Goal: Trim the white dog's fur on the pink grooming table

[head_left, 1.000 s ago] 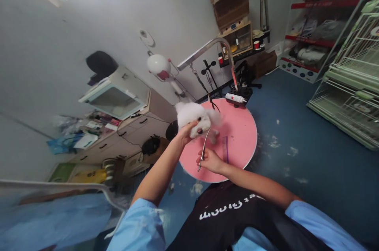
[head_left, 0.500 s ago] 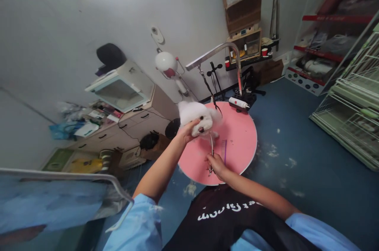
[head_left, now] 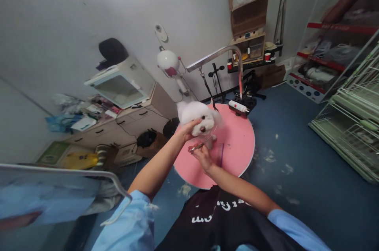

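A fluffy white dog [head_left: 192, 112] is on the round pink grooming table [head_left: 237, 136], facing me. My left hand [head_left: 189, 129] is closed around the side of its muzzle and chin, thumb near the nose. Below the muzzle, my right hand [head_left: 203, 155] grips a pair of scissors [head_left: 196, 148] by the handles. The blades slant up and right, close to the fur beside the dog's chin; whether they touch it I cannot tell. A purple comb [head_left: 221, 154] lies on the table to the right of my right hand.
A metal grooming arm [head_left: 213, 57] with a dark strap arches over the table. A white bottle [head_left: 238, 105] sits on a holder at the far rim. Wire cages [head_left: 352, 113] stand right, drawers [head_left: 118, 126] left. Fur clumps [head_left: 270, 155] lie on the blue floor.
My right hand has moved left and slightly up, turning the scissors from nearly upright to slanted beneath the dog's chin. My left hand keeps its hold on the muzzle.
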Tool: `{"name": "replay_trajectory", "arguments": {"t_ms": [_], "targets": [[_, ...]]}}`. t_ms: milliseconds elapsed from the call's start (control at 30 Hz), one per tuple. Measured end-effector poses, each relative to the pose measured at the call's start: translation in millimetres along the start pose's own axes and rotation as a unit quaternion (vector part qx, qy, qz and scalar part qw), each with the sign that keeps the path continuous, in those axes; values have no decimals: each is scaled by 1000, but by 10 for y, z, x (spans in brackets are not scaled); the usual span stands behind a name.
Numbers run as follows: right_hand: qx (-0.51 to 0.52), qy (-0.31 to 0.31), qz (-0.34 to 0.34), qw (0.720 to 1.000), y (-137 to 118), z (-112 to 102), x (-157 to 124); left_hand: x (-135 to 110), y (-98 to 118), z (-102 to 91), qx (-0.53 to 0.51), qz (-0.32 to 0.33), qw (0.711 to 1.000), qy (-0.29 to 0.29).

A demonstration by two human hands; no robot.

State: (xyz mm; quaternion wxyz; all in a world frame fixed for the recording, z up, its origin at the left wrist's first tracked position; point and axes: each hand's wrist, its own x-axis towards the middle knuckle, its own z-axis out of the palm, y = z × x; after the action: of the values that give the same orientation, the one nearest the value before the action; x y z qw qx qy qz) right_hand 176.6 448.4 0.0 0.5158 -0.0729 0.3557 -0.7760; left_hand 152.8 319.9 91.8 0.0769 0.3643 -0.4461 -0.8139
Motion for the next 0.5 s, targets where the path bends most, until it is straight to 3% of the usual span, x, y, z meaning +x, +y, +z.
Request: {"name": "replay_trajectory", "arguments": {"t_ms": [200,400,500], "targets": [[-41,-16,-35,998,78,71,176,-25,25,50,24,-13,999,46],[-26,-33,-34,999,173,62,51,-89,51,81,13,4,1000,20],[-14,-23,-33,999,118,54,21,-87,61,98,9,-7,999,43]]}}
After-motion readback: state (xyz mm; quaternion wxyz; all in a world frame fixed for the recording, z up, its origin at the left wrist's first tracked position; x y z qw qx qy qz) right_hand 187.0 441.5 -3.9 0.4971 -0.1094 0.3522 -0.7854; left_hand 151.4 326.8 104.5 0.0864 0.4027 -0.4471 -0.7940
